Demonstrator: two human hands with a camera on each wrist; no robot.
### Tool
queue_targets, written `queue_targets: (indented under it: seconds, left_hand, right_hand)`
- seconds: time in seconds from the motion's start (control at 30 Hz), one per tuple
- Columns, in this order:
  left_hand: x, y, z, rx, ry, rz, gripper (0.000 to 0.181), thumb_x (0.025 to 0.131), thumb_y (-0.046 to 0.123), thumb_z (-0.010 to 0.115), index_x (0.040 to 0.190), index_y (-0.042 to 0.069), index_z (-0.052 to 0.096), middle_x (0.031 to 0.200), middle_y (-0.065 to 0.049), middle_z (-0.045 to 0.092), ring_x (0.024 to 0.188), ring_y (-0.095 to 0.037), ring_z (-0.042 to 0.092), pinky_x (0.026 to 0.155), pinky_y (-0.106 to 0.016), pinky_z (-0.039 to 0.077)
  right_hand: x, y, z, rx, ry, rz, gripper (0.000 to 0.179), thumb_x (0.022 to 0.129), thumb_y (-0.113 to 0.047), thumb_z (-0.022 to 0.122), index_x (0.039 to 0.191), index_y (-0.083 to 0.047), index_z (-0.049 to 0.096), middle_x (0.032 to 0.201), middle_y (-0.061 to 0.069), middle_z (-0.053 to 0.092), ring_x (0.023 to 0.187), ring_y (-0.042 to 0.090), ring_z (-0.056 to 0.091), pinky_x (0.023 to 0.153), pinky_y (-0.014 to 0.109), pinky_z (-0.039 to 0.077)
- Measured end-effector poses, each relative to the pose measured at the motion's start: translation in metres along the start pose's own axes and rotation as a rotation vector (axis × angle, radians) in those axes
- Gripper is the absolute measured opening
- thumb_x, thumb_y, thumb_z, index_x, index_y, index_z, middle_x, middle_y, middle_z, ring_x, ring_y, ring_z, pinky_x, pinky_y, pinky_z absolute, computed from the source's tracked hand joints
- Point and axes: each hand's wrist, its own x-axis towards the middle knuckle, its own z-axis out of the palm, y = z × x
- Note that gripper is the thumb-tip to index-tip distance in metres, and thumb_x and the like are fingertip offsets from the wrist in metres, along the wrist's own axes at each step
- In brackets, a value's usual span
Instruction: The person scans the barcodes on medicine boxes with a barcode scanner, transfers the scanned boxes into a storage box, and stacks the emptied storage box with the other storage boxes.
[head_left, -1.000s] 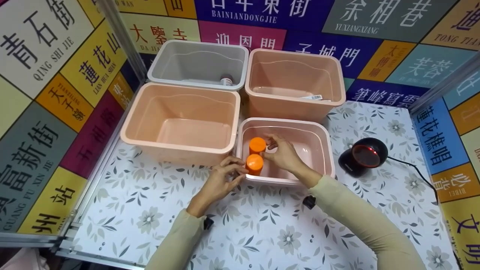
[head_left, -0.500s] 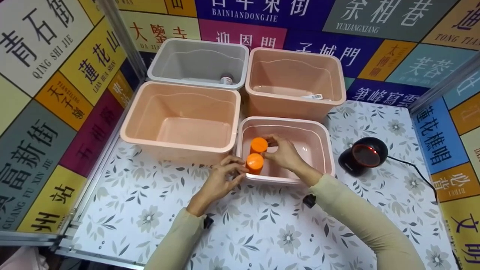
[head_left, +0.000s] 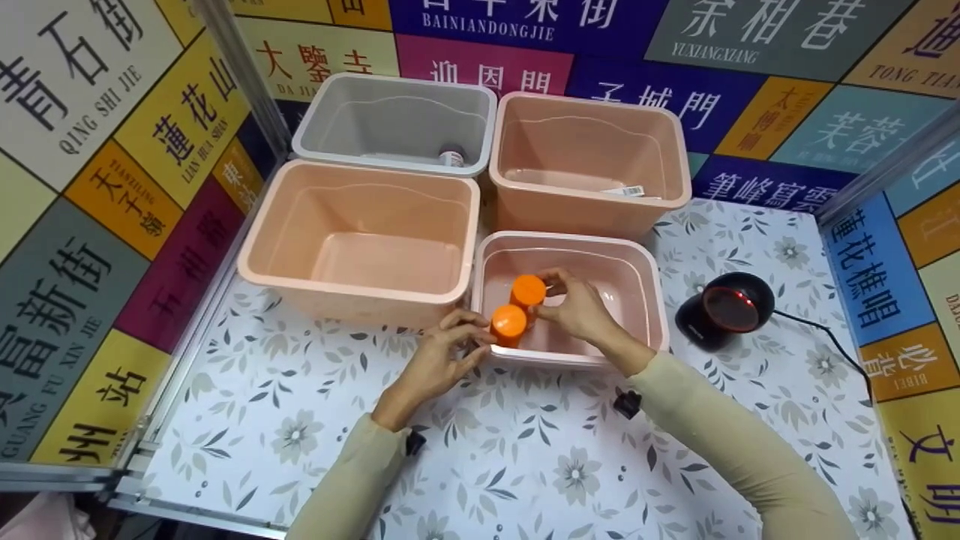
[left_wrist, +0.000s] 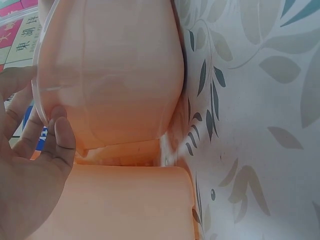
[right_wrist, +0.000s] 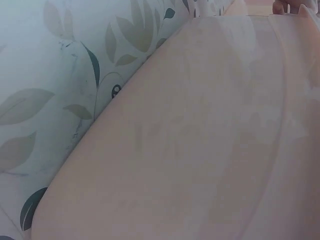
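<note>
At the frame's centre, your right hand (head_left: 579,306) pinches one of two orange bottles (head_left: 528,289) in one pink tub (head_left: 661,300), your left hand (head_left: 442,356) grips the tub's rim; three larger bins (head_left: 592,210) stand toward the top

Back wall (head_left: 484,51), left wall (head_left: 67,232) and right wall (head_left: 919,300): flat, multicoloured rectangular panels bearing Chinese characters, many with Latin lettering. Silver metal left post (head_left: 244,67) and right post (head_left: 892,176) mark the corners. White tabletop (head_left: 525,457) carries grey leaf-and-flower print; silver metal rail (head_left: 166,390) borders its left edge. Tabletop brightly lit.
</note>
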Motion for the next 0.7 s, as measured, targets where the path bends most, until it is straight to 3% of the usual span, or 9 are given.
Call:
queue_targets:
  seconds: [0.4, 0.7]
  left_hand:
    - [0.0001, 0.0001, -0.0011, 0.009, 0.004, -0.019, 0.012, 0.091, 0.013, 0.072, 0.102, 0.014, 0.076, 0.123, -0.004, 0.063, 0.109, -0.019, 0.064, 0.09, -0.03, 0.056]
    - [-0.0005, 0.0007, -0.0005, -0.012, -0.004, -0.025, 0.012, 0.091, 0.013, 0.072, 0.103, 0.013, 0.076, 0.123, -0.004, 0.063, 0.107, -0.018, 0.065, 0.089, -0.029, 0.056]
  right_hand:
    - [0.0044, -0.0001, 0.0037, -0.068, -0.02, -0.048, 0.067, 0.078, -0.016, 0.083, 0.137, -0.001, 0.056, 0.12, 0.021, 0.068, 0.111, 0.039, 0.064, 0.103, 0.055, 0.045]
    - [0.0017, -0.002, -0.0005, -0.001, -0.008, 0.017, 0.064, 0.079, -0.017, 0.082, 0.136, -0.004, 0.055, 0.125, 0.019, 0.066, 0.113, 0.036, 0.065, 0.105, 0.052, 0.048]
